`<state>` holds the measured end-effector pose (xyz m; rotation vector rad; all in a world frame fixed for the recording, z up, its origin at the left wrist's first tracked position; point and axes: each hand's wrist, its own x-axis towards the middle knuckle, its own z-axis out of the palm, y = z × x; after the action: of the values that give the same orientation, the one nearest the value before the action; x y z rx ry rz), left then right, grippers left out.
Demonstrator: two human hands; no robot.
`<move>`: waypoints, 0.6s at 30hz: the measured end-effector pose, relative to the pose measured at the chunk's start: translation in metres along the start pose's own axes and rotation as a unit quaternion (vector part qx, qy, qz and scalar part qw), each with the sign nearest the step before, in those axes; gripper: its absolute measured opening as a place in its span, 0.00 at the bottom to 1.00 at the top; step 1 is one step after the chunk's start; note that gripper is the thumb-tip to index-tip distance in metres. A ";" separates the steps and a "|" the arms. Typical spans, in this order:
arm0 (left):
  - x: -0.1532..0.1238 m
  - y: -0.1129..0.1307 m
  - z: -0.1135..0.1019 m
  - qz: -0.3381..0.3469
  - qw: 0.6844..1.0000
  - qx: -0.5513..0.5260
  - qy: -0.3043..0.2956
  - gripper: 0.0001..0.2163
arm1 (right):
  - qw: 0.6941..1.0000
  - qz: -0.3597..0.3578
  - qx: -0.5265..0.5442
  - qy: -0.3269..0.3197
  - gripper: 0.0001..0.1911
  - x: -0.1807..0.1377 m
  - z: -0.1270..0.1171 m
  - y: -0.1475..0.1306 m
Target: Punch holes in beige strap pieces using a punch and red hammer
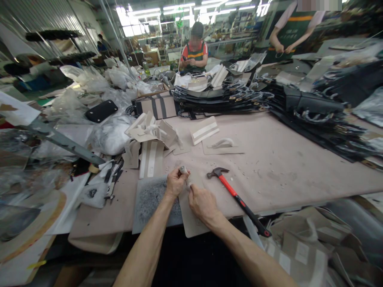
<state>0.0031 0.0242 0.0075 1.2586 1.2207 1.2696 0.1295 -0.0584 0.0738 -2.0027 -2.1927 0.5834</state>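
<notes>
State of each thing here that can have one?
left hand: closed around a small pale tool, held upright
right hand: pressing on beige panel
beige panel: flat, overhanging the table edge
hammer: lying flat, untouched
grey pad: flat, scuffed dark
beige pieces: loosely piled

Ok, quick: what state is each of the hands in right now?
Left hand: closed around a small pale handle piece.
Right hand: closed, fingertips pinching that piece's lower end over the beige panel.
</notes>
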 end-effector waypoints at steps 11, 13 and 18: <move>-0.003 -0.015 0.000 -0.034 0.999 -0.032 0.016 0.12 | 0.985 0.055 -0.035 0.163 0.19 -0.003 -0.007 0.104; -0.002 -0.015 0.000 -0.035 0.999 -0.025 0.017 0.11 | 0.981 0.082 -0.110 0.140 0.17 -0.008 -0.008 0.130; -0.003 -0.012 0.001 -0.031 0.999 -0.012 0.014 0.11 | 0.986 0.109 -0.120 0.037 0.13 -0.019 0.000 0.156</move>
<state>0.0041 0.0217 -0.0049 1.1806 1.2523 1.2557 0.2777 -0.0690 0.0216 -2.3632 -2.1046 0.2689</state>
